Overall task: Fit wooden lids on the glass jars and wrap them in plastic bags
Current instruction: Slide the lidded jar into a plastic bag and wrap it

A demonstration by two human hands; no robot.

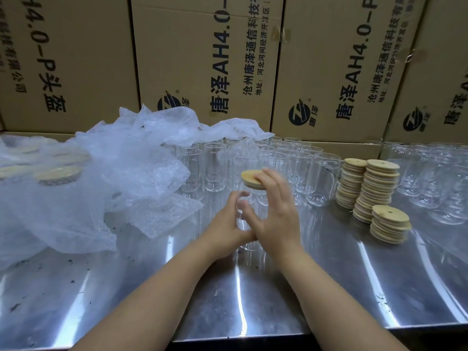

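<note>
Fingers (pixel 264 176) of the right hand (pixel 277 214) pinch a round pale wooden lid (pixel 249 179) by its near edge. The left hand (pixel 226 225) has its fingers curled round a clear glass jar (pixel 243 219), front centre over the shiny steel desk (pixel 253 300). Cannot tell if the jar's base rests on the desk or is lifted.

Step in hand looks like lid fitting. The lid is tilted, above the jar's mouth, not seated. Next move likely calls for levelling the lid over the mouth and pressing it down square while the left hand holds the jar steady. After that, a bag from the crumpled heap of clear bubble-plastic bags (pixel 126 168) at left.

Supplies: stacks of round wooden lids (pixel 377 188) at right, rows of empty clear glass jars (pixel 281 160) behind the hands.

Hard to make out:
- The jar's rim blends into the jars behind it.
- The right hand is blurred.
- The lid's underside is unseen.
- The hands cover the jar's lower part.
- Under the plastic at far left, only lid shapes (pixel 58 174) show through, so I cannot tell how many wrapped jars there are.
- The printed brown cardboard boxes (pixel 202 59) are cut off at the top.
</note>
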